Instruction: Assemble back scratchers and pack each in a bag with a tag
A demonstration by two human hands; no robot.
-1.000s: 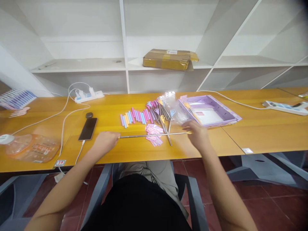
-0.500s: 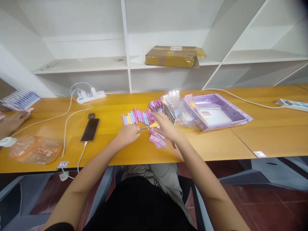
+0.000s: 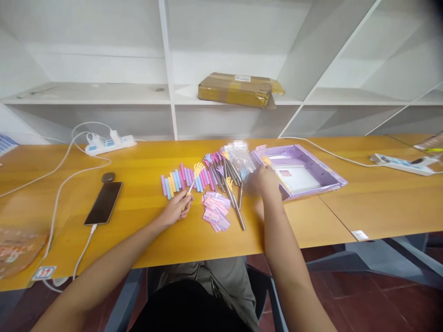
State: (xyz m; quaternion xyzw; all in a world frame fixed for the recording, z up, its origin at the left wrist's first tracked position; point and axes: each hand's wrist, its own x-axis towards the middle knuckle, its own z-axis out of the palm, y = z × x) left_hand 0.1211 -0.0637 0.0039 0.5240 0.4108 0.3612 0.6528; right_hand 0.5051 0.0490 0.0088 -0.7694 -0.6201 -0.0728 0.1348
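Note:
My left hand (image 3: pixel 178 207) is closed round the handle of a back scratcher (image 3: pixel 198 169) with a yellow hand-shaped head and a metal rod, its head pointing up and away. My right hand (image 3: pixel 266 182), smeared by motion, is by the left wall of the purple tray box (image 3: pixel 320 167) and the clear plastic bags (image 3: pixel 238 154); what its fingers do is hidden. Between the hands lie several metal-rod back scratchers (image 3: pixel 238 210) with coloured heads. A row of pastel handle tubes (image 3: pixel 171 184) sits behind my left hand. Several pink and purple cards (image 3: pixel 216 212) lie overlapping in front.
On the left are a phone (image 3: pixel 104 203) on a charging cable, a small dark case (image 3: pixel 108 177), a power strip (image 3: pixel 110 145) and an orange bottle (image 3: pixel 20 249). Another power strip (image 3: pixel 401 163) lies right. A taped cardboard box (image 3: pixel 235 90) rests on the shelf.
My right hand has left the yellow back scratcher and swung right to the tray box. My left hand keeps the scratcher, now tilted head-up. The view has shifted right.

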